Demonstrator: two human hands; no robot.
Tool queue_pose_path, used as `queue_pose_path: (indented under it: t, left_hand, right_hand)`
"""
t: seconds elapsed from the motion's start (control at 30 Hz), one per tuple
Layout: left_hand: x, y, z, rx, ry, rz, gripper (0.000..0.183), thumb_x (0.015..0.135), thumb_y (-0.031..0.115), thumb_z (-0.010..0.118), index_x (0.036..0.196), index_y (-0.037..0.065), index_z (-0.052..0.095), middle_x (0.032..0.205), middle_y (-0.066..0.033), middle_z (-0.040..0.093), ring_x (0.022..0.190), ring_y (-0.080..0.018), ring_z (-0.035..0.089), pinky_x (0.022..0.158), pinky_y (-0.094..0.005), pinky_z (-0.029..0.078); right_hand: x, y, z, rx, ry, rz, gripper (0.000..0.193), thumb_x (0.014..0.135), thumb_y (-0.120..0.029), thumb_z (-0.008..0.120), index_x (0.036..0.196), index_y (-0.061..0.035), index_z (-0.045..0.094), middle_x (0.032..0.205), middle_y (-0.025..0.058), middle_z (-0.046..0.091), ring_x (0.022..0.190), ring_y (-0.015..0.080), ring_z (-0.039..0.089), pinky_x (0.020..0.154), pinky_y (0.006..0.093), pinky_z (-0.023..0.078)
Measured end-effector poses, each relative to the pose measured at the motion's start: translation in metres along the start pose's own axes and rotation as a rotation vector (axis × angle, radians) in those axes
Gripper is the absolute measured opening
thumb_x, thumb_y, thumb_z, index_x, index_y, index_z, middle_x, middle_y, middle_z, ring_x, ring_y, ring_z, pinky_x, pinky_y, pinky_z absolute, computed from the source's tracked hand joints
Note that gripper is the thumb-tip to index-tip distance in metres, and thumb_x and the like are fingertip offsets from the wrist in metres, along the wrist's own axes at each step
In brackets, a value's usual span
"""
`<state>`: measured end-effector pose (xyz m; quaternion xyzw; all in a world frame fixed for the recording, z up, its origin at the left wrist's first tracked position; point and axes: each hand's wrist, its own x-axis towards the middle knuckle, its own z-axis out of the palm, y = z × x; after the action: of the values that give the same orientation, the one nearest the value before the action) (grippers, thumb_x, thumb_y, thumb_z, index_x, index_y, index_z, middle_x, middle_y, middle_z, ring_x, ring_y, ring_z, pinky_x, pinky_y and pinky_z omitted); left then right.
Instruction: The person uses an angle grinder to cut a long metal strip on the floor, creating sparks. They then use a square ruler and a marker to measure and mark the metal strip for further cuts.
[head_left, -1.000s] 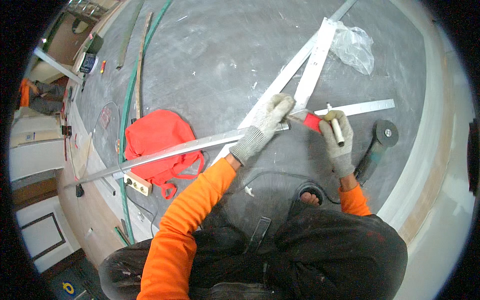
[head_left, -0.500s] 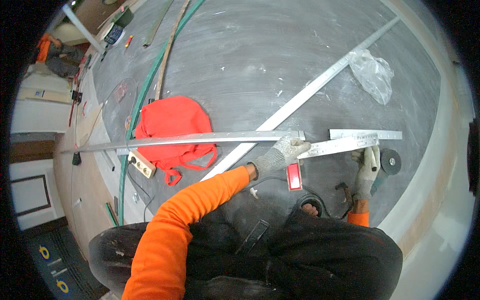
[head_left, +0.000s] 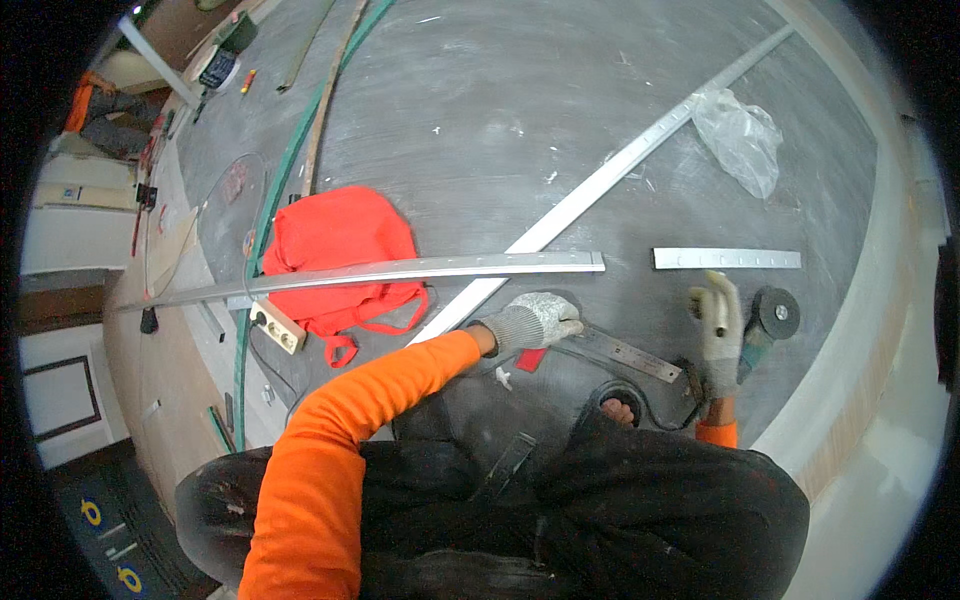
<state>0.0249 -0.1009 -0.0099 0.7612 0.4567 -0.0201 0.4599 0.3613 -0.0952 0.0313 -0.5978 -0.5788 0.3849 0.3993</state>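
Closed around a red-handled metal square [head_left: 632, 356], the left hand [head_left: 543, 318] holds it slanting out toward the right hand [head_left: 718, 322], whose fingers stand half spread; whether that one grips anything, I can't tell. On the grey floor [head_left: 480, 150], a long metal rail [head_left: 470, 266] lies across a red bag [head_left: 345, 228], an angle grinder [head_left: 775, 314] sits just beside the right hand, and a short metal strip [head_left: 727, 259] lies just beyond its fingertips

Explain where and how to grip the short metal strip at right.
Probably pinch the short metal strip across its long edges at mid-length, coming from the near side: it looks narrow, straight and flat on the floor, and the right hand is on that side.
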Motion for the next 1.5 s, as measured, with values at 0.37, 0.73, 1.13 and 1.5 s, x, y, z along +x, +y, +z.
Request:
queue_pose_path:
  t: [0.37,0.73,1.13,1.5]
  left_hand:
    - [0.018,0.075,-0.022,-0.299,0.131,0.138,0.041,0.106,0.040,0.057,0.122,0.005,0.070,0.112,-0.0132,0.072,0.110,-0.0282,0.070,0.098,-0.0414,0.054]
    - [0.008,0.101,-0.083,-0.417,-0.029,-0.066,0.040,0.102,0.039,0.066,0.119,0.003,0.067,0.101,-0.0080,0.074,0.093,-0.0142,0.070,0.085,-0.0344,0.057]
    - [-0.158,0.018,-0.222,-0.322,0.105,-0.167,0.023,0.106,0.026,0.067,0.112,0.004,0.062,0.094,-0.0010,0.065,0.085,-0.0077,0.063,0.079,-0.0284,0.055]
    - [-0.295,-0.001,-0.165,-0.719,0.626,-0.191,0.043,0.107,0.013,0.061,0.146,-0.002,0.054,0.121,-0.0055,0.068,0.111,-0.0118,0.066,0.102,-0.0313,0.053]
  right_hand:
    - [-0.006,-0.029,0.050,-0.407,-0.101,-0.278,0.067,0.089,0.008,0.058,0.153,-0.0133,0.052,0.131,0.0202,0.067,0.122,0.0385,0.065,0.104,0.0471,0.051]
    - [-0.017,-0.061,0.045,-0.332,-0.268,-0.404,0.064,0.092,0.012,0.054,0.154,-0.0045,0.052,0.142,0.0221,0.064,0.131,0.0332,0.065,0.112,0.0413,0.050]
    - [-0.005,-0.070,0.002,-0.463,-0.650,-0.195,0.037,0.096,-0.003,0.066,0.133,-0.0042,0.069,0.121,0.0185,0.074,0.113,0.0336,0.073,0.098,0.0409,0.056]
    - [0.099,-0.229,0.039,-0.671,-0.894,-0.459,0.036,0.092,-0.005,0.069,0.128,-0.0065,0.070,0.117,0.0168,0.073,0.103,0.0315,0.071,0.094,0.0421,0.055]
